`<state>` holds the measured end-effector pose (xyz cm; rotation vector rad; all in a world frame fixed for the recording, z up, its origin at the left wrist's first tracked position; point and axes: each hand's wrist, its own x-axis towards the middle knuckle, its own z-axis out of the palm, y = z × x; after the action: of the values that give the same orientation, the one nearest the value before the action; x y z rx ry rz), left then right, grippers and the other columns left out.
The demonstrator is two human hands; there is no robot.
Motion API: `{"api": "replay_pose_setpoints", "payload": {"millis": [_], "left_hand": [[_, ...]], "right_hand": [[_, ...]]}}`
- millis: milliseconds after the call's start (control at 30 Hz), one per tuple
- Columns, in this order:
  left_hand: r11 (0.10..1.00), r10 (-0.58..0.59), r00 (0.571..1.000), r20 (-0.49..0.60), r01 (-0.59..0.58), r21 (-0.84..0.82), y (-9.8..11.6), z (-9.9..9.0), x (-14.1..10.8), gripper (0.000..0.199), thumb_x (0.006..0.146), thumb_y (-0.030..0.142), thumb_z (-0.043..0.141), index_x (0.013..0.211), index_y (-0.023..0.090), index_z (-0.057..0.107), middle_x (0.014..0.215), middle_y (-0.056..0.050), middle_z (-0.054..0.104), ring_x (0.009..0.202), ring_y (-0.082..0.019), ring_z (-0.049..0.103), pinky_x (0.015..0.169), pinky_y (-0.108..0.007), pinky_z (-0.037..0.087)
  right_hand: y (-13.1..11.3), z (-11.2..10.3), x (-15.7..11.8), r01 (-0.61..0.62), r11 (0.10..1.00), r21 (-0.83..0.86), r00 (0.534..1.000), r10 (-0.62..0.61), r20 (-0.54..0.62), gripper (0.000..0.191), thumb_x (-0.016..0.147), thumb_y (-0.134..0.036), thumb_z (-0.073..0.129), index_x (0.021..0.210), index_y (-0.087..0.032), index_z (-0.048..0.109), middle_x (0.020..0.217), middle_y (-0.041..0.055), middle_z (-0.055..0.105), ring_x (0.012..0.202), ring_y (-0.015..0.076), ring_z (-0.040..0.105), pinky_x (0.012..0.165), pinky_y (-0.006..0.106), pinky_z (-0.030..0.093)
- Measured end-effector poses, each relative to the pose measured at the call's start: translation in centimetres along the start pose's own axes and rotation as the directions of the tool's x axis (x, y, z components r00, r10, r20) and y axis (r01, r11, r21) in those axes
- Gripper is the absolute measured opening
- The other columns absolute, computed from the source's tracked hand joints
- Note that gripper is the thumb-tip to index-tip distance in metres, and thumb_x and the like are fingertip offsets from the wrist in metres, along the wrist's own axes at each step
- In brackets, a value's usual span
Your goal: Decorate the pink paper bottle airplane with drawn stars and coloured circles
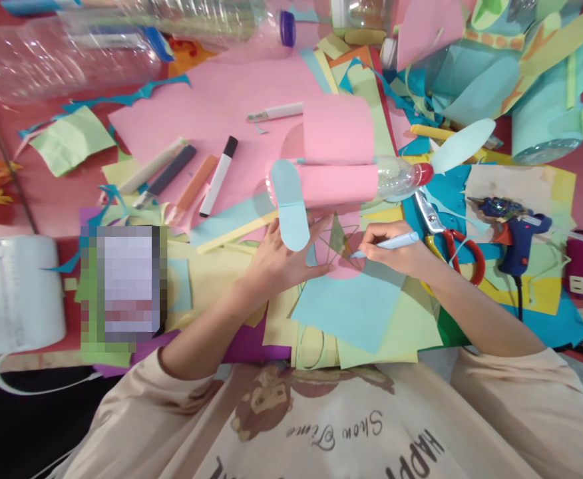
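Closed around a light blue marker (396,241), my right hand (384,247) rests at the right side of a pink paper piece (329,249). Dark lines form a pattern on that piece, with a patch coloured green and brown; the marker's tip meets it near the right edge. My left hand (286,256) lies spread along the left side of the pink piece, fingers apart. Just beyond sits a plastic bottle (396,179) wrapped in pink paper, with a red cap and pale blue paper wings. One blue wing (291,206) partly covers my left fingers.
Scissors (464,256) with red and yellow handles and a blue glue gun (518,246) lie at right. Several markers (219,176) are at left, near a phone (132,283) and a white box (19,293). Clear bottles (62,60) line the back. Paper sheets (351,306) overlap in front.
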<state>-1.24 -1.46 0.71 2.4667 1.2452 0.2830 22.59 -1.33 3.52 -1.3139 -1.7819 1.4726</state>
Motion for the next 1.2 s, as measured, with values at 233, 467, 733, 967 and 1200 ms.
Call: {"api": "replay_pose_setpoints", "payload": {"millis": [233, 467, 733, 967, 1200], "left_hand": [[1.0, -0.014, 1.0, 0.012, 0.014, -0.013, 0.0, -0.01, 0.05, 0.078, 0.078, 0.052, 0.067, 0.144, 0.019, 0.041, 0.119, -0.012, 0.056, 0.11, -0.029, 0.054, 0.096, -0.042, 0.043], [1.0, -0.014, 1.0, 0.021, 0.015, -0.022, 0.04, -0.07, 0.15, 0.078, 0.079, 0.055, 0.064, 0.144, 0.019, 0.04, 0.118, -0.013, 0.056, 0.109, -0.029, 0.054, 0.095, -0.042, 0.043], [0.999, 0.003, 1.0, 0.003, -0.003, -0.042, 0.03, -0.1, 0.12, 0.08, 0.079, 0.056, 0.064, 0.144, 0.018, 0.039, 0.117, -0.014, 0.055, 0.109, -0.03, 0.054, 0.094, -0.043, 0.044], [0.999, -0.024, 1.0, 0.001, 0.024, -0.043, 0.12, -0.11, 0.25, 0.077, 0.078, 0.049, 0.067, 0.144, 0.019, 0.039, 0.123, -0.014, 0.055, 0.112, -0.03, 0.053, 0.095, -0.041, 0.044], [0.999, -0.042, 0.999, -0.005, 0.042, -0.007, 0.38, -0.2, 0.26, 0.077, 0.077, 0.047, 0.067, 0.143, 0.018, 0.042, 0.124, -0.014, 0.054, 0.112, -0.03, 0.055, 0.098, -0.042, 0.043]], "right_hand": [[0.68, 0.19, -0.09, 0.08, 0.996, -0.023, 0.992, -0.082, -0.097, 0.017, 0.083, -0.022, 0.058, 0.068, -0.017, 0.054, 0.063, -0.0032, 0.057, 0.055, 0.008, 0.049, 0.053, 0.022, 0.035], [0.39, 0.21, -0.01, 0.064, 0.997, -0.035, 0.995, -0.067, -0.076, 0.019, 0.081, -0.02, 0.057, 0.063, -0.017, 0.052, 0.057, -0.0044, 0.052, 0.052, 0.007, 0.044, 0.05, 0.022, 0.032], [-0.14, 0.06, -0.07, -0.015, 0.999, -0.041, 1.0, 0.016, 0.006, 0.022, 0.074, -0.022, 0.057, 0.054, -0.018, 0.049, 0.05, -0.0045, 0.048, 0.048, 0.0067, 0.037, 0.046, 0.023, 0.027], [-0.21, 0.03, 0.17, -0.028, 0.994, 0.104, 0.992, 0.041, -0.122, 0.014, 0.079, -0.022, 0.054, 0.066, -0.017, 0.055, 0.059, -0.0027, 0.055, 0.053, 0.0091, 0.05, 0.05, 0.023, 0.037], [0.25, 0.14, 0.0, 0.035, 0.999, -0.001, 0.992, -0.035, -0.124, 0.015, 0.082, -0.022, 0.058, 0.068, -0.017, 0.057, 0.061, -0.0035, 0.056, 0.055, 0.0084, 0.049, 0.052, 0.023, 0.035]]}}
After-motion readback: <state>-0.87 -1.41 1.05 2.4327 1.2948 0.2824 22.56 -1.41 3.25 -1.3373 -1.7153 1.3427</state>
